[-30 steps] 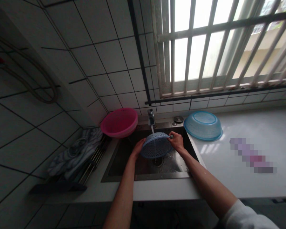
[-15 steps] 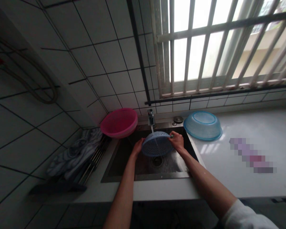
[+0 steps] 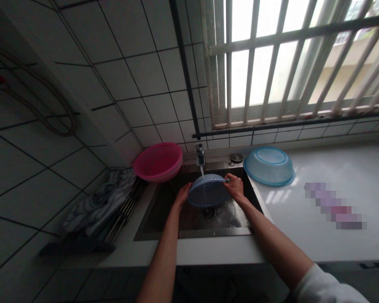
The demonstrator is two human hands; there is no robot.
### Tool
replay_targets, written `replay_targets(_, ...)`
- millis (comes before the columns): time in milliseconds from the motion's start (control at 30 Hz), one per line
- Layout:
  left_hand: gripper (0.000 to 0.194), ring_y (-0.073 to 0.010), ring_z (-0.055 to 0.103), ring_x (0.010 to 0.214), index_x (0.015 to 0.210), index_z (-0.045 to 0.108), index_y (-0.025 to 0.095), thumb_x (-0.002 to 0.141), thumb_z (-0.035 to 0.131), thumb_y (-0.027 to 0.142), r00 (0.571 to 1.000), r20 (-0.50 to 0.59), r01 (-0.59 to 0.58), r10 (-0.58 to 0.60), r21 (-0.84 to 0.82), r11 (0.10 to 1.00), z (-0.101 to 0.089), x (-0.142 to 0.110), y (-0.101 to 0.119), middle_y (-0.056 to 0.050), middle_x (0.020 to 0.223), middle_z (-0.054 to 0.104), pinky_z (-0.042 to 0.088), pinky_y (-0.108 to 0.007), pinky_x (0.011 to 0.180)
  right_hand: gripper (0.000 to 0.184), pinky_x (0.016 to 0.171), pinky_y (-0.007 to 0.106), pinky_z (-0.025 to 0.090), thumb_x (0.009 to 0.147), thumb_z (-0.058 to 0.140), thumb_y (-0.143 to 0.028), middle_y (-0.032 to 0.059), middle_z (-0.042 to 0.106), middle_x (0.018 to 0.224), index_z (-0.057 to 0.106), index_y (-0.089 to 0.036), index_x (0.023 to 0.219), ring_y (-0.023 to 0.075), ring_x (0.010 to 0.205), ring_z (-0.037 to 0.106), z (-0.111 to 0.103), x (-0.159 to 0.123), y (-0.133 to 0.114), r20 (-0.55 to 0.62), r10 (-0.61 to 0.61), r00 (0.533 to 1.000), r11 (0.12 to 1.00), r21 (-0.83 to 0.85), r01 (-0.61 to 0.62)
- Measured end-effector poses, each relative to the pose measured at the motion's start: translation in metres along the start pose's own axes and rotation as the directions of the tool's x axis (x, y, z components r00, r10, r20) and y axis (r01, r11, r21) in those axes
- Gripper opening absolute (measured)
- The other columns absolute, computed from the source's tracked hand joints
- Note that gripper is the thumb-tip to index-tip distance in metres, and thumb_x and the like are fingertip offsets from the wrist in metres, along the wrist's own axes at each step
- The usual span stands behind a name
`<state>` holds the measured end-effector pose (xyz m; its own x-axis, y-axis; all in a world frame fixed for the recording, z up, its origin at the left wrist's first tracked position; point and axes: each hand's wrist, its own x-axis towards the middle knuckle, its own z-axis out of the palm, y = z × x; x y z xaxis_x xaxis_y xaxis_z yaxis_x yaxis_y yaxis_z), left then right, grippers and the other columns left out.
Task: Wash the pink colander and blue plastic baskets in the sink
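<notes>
A blue-grey plastic colander (image 3: 210, 194) is tilted under the running faucet (image 3: 200, 155), above the steel sink (image 3: 183, 232). Its left rim is in the grip of my left hand (image 3: 183, 194), the fingers partly hidden behind it. My right hand (image 3: 235, 186) is closed at the right rim. A small pale thing shows by those right fingers, too small to name. Water falls onto the colander's upper side, and the drain (image 3: 209, 213) lies below it.
A pink basin (image 3: 158, 162) leans at the sink's back left corner. On the right counter (image 3: 290, 227) an upside-down blue basin (image 3: 268, 166) stands beside a blurred-out patch. Striped cloth (image 3: 97, 206) and a metal rack (image 3: 123, 214) lie left. A barred window is behind.
Both hands and the colander have stayed almost in place. More water shows spreading over the sink floor to the right of the drain.
</notes>
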<state>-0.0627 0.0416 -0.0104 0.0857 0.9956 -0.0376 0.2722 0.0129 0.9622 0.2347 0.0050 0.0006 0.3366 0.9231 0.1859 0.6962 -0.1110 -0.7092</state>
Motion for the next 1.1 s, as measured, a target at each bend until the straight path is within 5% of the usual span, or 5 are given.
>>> replay_targets(1100,0.072,-0.0325,0.068,0.118,0.103,0.078,0.017,0.077,0.058,0.081,1.0,0.009,-0.009,0.008,0.056,0.998,0.001,-0.007,0.01,-0.014,0.119,0.078,0.047,-0.045,0.109,0.014,0.064,0.024,0.037,0.079,0.078,-0.035,0.0023,0.077,0.082,0.076,-0.028,0.09,0.0199,0.078,0.07,0.007,-0.001,0.0,0.06,-0.065,0.996,0.998,-0.009,0.065)
